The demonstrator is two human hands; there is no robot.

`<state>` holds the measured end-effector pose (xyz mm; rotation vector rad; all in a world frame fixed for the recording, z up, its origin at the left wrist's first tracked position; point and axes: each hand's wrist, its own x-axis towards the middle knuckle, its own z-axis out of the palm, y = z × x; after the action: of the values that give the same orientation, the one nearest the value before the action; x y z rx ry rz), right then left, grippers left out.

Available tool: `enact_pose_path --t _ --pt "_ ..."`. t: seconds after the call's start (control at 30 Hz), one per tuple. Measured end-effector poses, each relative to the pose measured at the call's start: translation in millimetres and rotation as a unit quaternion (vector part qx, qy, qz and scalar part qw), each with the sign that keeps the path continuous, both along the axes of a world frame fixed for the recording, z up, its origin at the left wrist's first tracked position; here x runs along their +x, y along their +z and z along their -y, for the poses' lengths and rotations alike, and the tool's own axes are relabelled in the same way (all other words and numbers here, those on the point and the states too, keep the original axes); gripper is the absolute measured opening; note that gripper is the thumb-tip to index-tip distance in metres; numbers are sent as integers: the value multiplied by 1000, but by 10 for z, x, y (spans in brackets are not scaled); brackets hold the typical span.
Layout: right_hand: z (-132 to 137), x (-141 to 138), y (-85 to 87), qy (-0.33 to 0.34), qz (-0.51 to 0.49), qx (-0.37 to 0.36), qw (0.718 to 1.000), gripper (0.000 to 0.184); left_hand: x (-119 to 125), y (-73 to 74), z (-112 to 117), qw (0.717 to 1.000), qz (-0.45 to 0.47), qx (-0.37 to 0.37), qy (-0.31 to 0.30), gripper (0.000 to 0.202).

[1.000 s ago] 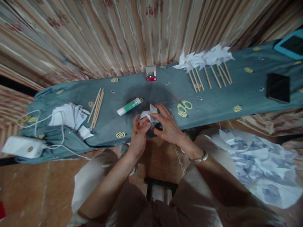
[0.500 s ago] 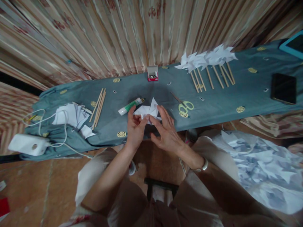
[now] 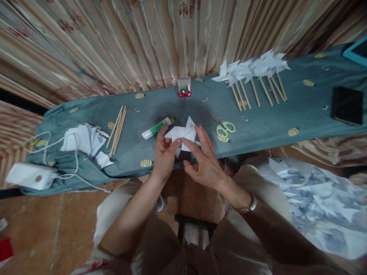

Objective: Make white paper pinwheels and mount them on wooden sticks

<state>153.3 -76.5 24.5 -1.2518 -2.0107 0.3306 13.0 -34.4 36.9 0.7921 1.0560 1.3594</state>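
A white paper pinwheel (image 3: 185,132) with folded, pointed blades is held over the near edge of the cloth-covered table. My left hand (image 3: 164,158) pinches its left side, thumb on top near the centre and fingers around the edge. At the right, my right hand (image 3: 205,162) has its index fingertip pressed at the centre and other fingers along the right blade; its thumb hangs apart below. A glue stick (image 3: 156,128) lies just beyond my left hand. Scissors with pale green handles (image 3: 225,129) lie to the right of the pinwheel.
A small red box of metal pins (image 3: 184,90) stands at the back. Finished pinwheels on sticks (image 3: 252,70) lie far right, near a dark phone (image 3: 346,105). Leftward are loose sticks (image 3: 117,131), paper sheets (image 3: 83,140) and a white power bank (image 3: 31,175). A bag of pinwheels (image 3: 318,198) sits lower right.
The pinwheel faces up more openly between my hands, with a lower blade now showing beneath it. My right hand has shifted slightly right, its index finger staying at the centre.
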Motion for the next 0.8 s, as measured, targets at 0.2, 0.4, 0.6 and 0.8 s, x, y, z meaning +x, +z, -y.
enact_pose_path --t 0.2,0.4,0.6,0.8 --pt "9 1 -11 0 -34 12 999 62 -2 -3 7 1000 -15 -10 -19 65" --pt "6 70 62 -4 -65 16 998 60 5 -4 -8 1000 -25 -7 -8 59" --pt "-114 245 72 -70 -286 -143 945 74 -10 6 -11 999 -41 5 -14 65" --pt "-200 177 113 -9 -525 -367 768 68 9 22 30 994 -78 27 -66 74"
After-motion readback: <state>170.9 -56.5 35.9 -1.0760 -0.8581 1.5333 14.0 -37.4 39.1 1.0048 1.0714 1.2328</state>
